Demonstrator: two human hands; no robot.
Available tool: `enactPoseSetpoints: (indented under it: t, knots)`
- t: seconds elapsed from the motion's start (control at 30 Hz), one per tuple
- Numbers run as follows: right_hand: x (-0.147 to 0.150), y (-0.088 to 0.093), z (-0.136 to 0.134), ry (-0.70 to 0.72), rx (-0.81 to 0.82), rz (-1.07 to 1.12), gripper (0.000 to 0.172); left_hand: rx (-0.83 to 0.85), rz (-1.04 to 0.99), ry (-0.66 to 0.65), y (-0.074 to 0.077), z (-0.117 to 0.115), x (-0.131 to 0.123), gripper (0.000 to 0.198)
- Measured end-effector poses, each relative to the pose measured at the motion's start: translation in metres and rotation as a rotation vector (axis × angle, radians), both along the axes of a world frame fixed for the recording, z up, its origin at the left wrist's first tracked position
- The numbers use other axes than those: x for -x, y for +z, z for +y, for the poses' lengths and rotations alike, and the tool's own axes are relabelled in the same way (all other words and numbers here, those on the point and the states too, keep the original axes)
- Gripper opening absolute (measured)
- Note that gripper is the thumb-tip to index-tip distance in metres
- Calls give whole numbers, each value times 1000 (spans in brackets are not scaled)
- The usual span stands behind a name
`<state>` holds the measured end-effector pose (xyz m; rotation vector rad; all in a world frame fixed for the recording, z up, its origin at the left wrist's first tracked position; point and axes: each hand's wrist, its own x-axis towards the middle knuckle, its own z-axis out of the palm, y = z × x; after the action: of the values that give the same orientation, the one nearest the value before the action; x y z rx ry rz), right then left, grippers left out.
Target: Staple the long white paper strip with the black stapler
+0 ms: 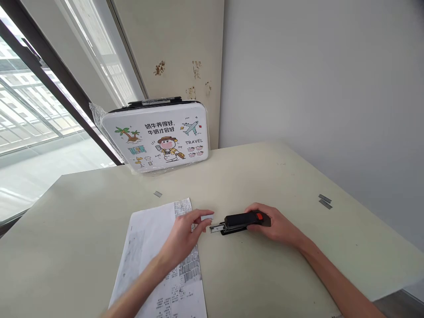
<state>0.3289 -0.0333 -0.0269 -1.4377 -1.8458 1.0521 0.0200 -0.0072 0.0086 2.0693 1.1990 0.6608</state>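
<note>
A black stapler (236, 222) with a red patch at its rear lies on the table, pointing left. My right hand (270, 224) is closed around its back end. Out of the stapler's front sticks a metal staple tray (217, 228). Just left of that tray, my left hand (188, 227) pinches a small, pale silvery staple strip (207, 217) between thumb and fingers. Beneath my left hand and forearm lie printed papers (155, 247), with a small reddish mark near their upper left corner.
A white cartoon-printed case (159, 137) in clear plastic stands at the table's back. One grey staple strip (158, 194) lies in front of it, and two more staple strips (325, 201) lie at the right. A wall (318, 79) borders the table (265, 274); windows are at the left.
</note>
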Motion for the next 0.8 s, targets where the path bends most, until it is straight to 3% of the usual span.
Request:
enactPoseSetpoints:
  t: [0.1, 0.2, 0.67, 0.8]
  knots:
    - [-1, -1, 0, 11, 3, 7, 23, -231, 36, -45, -4, -8, -3, 22]
    - [-1, -1, 0, 20, 1, 11, 23, -358, 63, -68, -11, -11, -6, 19]
    - [-1, 0, 0, 38, -14, 17, 23, -448, 209, -120, -21, -14, -18, 18]
    - [-1, 0, -1, 25, -13, -3, 23, -407, 183, -138, -20, -10, -10, 20]
